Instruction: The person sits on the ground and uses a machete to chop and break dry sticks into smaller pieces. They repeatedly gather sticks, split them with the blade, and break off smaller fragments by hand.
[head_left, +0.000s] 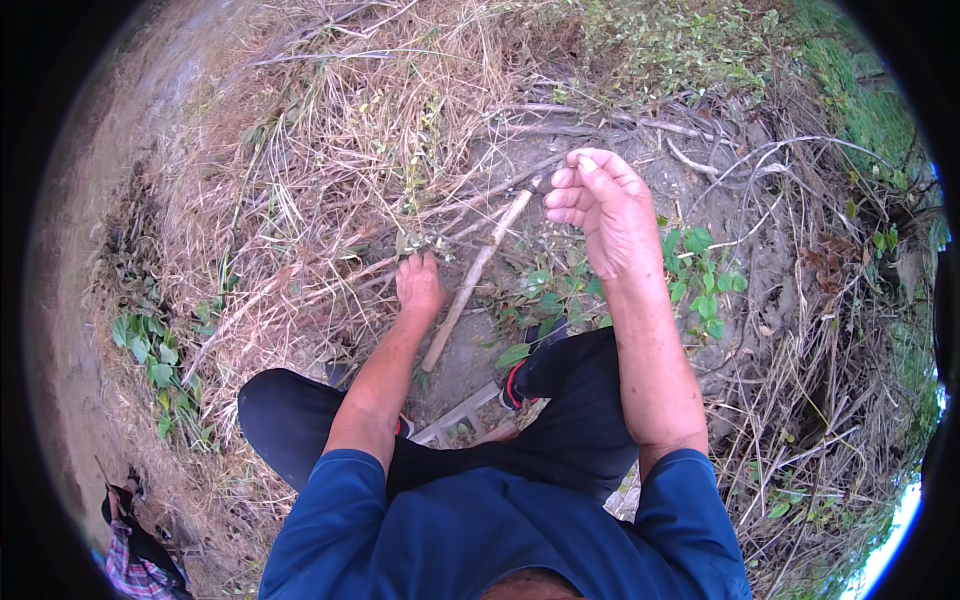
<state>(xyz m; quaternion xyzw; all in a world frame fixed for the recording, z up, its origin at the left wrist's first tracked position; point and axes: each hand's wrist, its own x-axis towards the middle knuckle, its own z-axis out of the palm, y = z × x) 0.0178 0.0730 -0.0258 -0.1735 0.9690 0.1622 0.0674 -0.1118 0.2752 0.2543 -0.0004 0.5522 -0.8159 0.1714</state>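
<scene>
My left hand (420, 283) reaches down into dry stems and grass (360, 255) on the ground, its fingertips hidden among them, so its hold cannot be made out. Raised over the soil, my right hand (596, 195) has its thumb and forefinger pinched together; something tiny may be between them, too small to tell. Between the two hands lies a tool with a pale wooden handle (474, 279), its dark head partly hidden beyond the handle's upper end, near my right fingers.
Green leafy vines (701, 281) grow at right, more (154, 360) at left. Below my knees is a low slatted seat or frame (459, 418). Bent dry branches (701, 165) lie at upper right. Another person in a plaid garment (135, 559) is at the lower left edge.
</scene>
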